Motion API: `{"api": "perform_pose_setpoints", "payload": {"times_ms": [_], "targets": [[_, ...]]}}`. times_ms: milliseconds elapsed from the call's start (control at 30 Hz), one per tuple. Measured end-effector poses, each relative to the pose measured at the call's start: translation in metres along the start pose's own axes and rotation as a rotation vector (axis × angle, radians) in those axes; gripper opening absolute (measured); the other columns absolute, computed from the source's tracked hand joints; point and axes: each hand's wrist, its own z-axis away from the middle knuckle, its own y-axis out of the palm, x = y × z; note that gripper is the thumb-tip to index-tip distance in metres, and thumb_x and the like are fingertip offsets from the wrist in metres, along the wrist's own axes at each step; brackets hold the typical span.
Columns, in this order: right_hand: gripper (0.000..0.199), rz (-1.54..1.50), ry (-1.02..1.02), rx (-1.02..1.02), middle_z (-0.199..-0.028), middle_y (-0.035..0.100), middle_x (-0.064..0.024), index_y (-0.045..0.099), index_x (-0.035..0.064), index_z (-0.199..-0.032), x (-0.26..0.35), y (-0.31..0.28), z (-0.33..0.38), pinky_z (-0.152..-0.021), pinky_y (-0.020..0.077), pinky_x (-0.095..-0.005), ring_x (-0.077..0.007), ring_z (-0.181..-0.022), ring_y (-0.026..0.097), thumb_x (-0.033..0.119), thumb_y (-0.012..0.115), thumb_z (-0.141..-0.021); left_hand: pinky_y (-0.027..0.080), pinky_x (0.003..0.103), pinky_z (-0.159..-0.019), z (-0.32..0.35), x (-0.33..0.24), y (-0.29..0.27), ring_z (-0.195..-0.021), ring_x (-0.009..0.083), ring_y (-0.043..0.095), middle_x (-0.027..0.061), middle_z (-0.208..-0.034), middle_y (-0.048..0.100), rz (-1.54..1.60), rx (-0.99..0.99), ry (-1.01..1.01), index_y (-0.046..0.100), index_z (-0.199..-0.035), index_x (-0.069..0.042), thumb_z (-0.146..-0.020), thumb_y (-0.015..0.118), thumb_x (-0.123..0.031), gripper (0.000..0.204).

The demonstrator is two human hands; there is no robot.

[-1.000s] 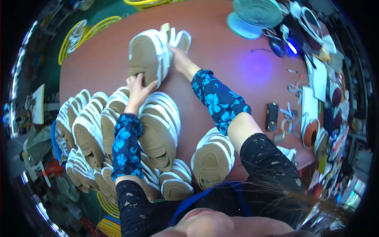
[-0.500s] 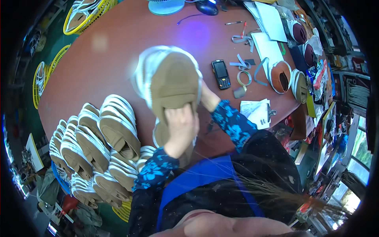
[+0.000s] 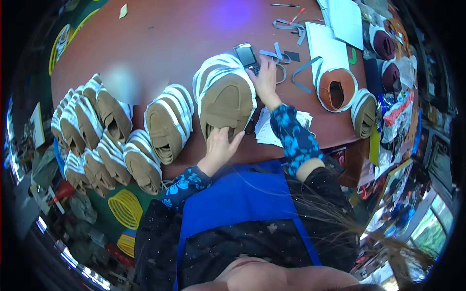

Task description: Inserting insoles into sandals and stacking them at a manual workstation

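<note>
A nested stack of brown shoe uppers with white edges (image 3: 227,99) rests on the table in front of me, toes pointing away. My left hand (image 3: 221,149) is at the near end of this stack, its fingers tucked into the top upper's opening and its thumb outside. Just beyond the stack's right side, my right hand (image 3: 265,80) is closed around the lower end of a black handheld terminal (image 3: 245,54). The hand hides part of the terminal's keypad. Another stack of brown uppers (image 3: 167,121) sits close by on the left.
More stacks of brown uppers (image 3: 104,131) crowd the table's left edge. On the right lie grey straps (image 3: 303,72), papers (image 3: 281,127), white sheets (image 3: 327,46), a tan upper (image 3: 337,89) and a brown one (image 3: 365,114). Yellow baskets (image 3: 125,208) are on the floor.
The held stack of uppers has come down onto the table, right of the other stacks. My right hand has left the stack's side and reached the handheld terminal, which is now tilted.
</note>
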Motion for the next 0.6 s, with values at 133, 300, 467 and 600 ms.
{"api": "perform_pose_setpoints", "payload": {"times_ms": [133, 300, 467, 600], "targets": [[0.076, 0.158, -0.034, 0.12, -0.124, 0.06, -0.0256, 0.051, 0.0013, -0.135, -0.019, 0.027, -0.042, -0.093, 0.0535, -0.0532, -0.0446, -0.118, 0.059, 0.039, 0.087, -0.08, 0.057, 0.038, -0.09, 0.013, -0.004, 0.008, -0.101, 0.029, 0.071, 0.0164, -0.106, 0.073, 0.536, -0.082, -0.344, 0.07, -0.116, 0.003, -0.101, 0.071, -0.021, 0.028], [0.068, 0.07, 0.009, 0.31, -0.117, 0.066, -0.0243, 0.055, -0.0001, -0.13, -0.034, 0.047, -0.099, -0.096, 0.0519, -0.0552, -0.0455, -0.112, 0.063, 0.04, 0.084, -0.083, 0.06, 0.032, -0.089, 0.017, -0.004, 0.005, -0.099, 0.0215, 0.074, 0.0138, -0.105, 0.074, 1.051, -0.146, -0.769, 0.07, -0.103, 0.003, -0.106, 0.066, -0.023, 0.026], [0.06, 0.09, -0.115, -0.25, -0.12, 0.067, -0.023, 0.063, -0.0005, -0.129, -0.079, 0.035, -0.15, -0.097, 0.0516, -0.0521, -0.0448, -0.108, 0.065, 0.037, 0.082, -0.086, 0.06, 0.033, -0.086, 0.013, 0.001, 0.005, -0.094, 0.0214, 0.076, 0.0145, -0.098, 0.075, 0.975, -0.103, -0.725, 0.07, -0.101, 0.002, -0.107, 0.064, -0.028, 0.031], [0.034, -0.03, -0.41, -0.079, -0.112, 0.066, -0.0203, 0.068, 0.0019, -0.116, -0.041, -0.043, -0.089, -0.089, 0.0506, -0.049, -0.0399, -0.102, 0.063, 0.027, 0.074, -0.094, 0.06, 0.035, -0.089, 0.019, 0.005, 0.003, -0.099, 0.0272, 0.076, 0.0165, -0.106, 0.074, 1.118, -0.216, -0.71, 0.062, -0.119, 0.003, -0.111, 0.056, -0.027, 0.032]]}}
